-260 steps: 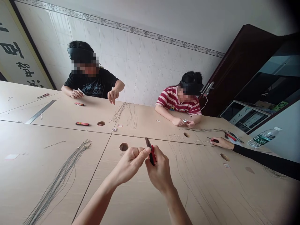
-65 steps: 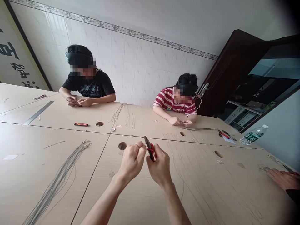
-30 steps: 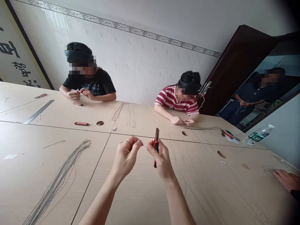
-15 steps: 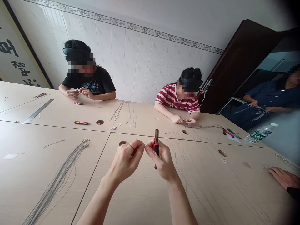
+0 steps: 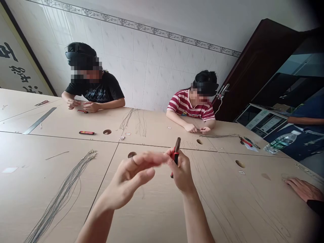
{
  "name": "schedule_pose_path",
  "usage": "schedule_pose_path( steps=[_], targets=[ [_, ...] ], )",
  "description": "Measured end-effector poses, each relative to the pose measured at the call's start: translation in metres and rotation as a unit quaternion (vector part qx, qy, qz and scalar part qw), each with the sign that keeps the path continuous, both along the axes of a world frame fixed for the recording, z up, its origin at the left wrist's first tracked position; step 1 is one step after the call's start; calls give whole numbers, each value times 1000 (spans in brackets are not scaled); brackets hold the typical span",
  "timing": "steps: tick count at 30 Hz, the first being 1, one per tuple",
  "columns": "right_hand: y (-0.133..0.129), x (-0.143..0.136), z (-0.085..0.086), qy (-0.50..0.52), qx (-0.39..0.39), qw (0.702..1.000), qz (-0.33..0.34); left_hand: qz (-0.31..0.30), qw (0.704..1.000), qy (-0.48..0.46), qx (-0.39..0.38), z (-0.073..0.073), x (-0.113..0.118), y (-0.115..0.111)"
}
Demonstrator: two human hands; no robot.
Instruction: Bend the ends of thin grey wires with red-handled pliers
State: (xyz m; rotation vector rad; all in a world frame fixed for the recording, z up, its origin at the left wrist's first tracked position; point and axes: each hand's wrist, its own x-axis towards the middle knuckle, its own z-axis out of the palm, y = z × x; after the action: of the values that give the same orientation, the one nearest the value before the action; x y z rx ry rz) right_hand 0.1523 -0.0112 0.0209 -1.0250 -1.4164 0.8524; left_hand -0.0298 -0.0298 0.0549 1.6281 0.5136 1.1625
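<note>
My right hand (image 5: 182, 170) is wrapped round small pliers (image 5: 176, 153) with red and black handles, their metal jaws pointing up. Beside it, my left hand (image 5: 134, 175) has its fingers stretched to the right and its thumb apart, with nothing visible between them. A ring sits on one of its fingers, and the blurred fingertips reach the fingertips of my right hand. Anything tiny at that spot cannot be made out. To the left, a bundle of thin grey cords (image 5: 64, 190) with small metal ends lies on the table (image 5: 141, 222).
Across the table sit a person in black (image 5: 107, 87) and a person in a striped shirt (image 5: 177, 101). A metal ruler (image 5: 40, 120), a red-black marker-like item (image 5: 86, 132) and a water bottle (image 5: 282, 141) lie about. At the right edge rests another person's hand (image 5: 303, 189).
My left hand has opened from a pinch, its fingers now extended rightwards. My right hand has moved slightly right with the pliers. The standing person at the right has shifted partly out of view.
</note>
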Motion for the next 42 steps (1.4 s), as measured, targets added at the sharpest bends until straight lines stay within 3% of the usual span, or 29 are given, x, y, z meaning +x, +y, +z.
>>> schedule_pose_path(
  steps=[2,3,5,8,12,16,18,21,23,25,27,30,33,36,39,42],
  targets=[
    [2,5,-2,1,11,1000,-24,-135,990,36,-30,9,-14,-3],
    [3,8,-2,4,16,999,-36,-174,981,71,-45,12,-22,-3],
    [5,15,-4,10,20,998,-60,-176,970,152,-71,15,-38,-4],
    [9,29,-8,25,17,993,-110,-55,974,199,-90,10,-57,-3],
    [15,46,-14,44,19,984,-171,162,980,68,-99,5,-69,-1],
    [16,50,-14,29,13,983,-181,304,939,-105,-126,2,-88,2],
    [13,45,-12,8,17,986,-167,367,911,-135,-132,-2,-100,4],
    [7,35,-6,-23,25,992,-124,492,866,-30,-83,-9,-107,9],
    [2,27,-2,-45,21,995,-81,539,833,92,-79,-9,-97,12],
    [-4,20,2,-67,16,997,-37,519,821,214,-107,-5,-78,12],
    [-8,14,6,-77,19,997,4,467,839,268,-77,-1,-54,10],
    [-14,6,10,-79,25,996,45,362,902,236,16,1,-23,5],
    [-17,1,13,-79,28,995,62,227,951,212,6,-3,-6,3],
    [-20,-2,15,-78,35,994,70,162,972,162,-41,-8,0,5],
    [-22,-3,17,-80,42,993,72,144,980,116,-69,-9,0,7],
    [-23,-2,18,-91,44,993,68,129,980,129,-79,-8,1,8]
  ],
)
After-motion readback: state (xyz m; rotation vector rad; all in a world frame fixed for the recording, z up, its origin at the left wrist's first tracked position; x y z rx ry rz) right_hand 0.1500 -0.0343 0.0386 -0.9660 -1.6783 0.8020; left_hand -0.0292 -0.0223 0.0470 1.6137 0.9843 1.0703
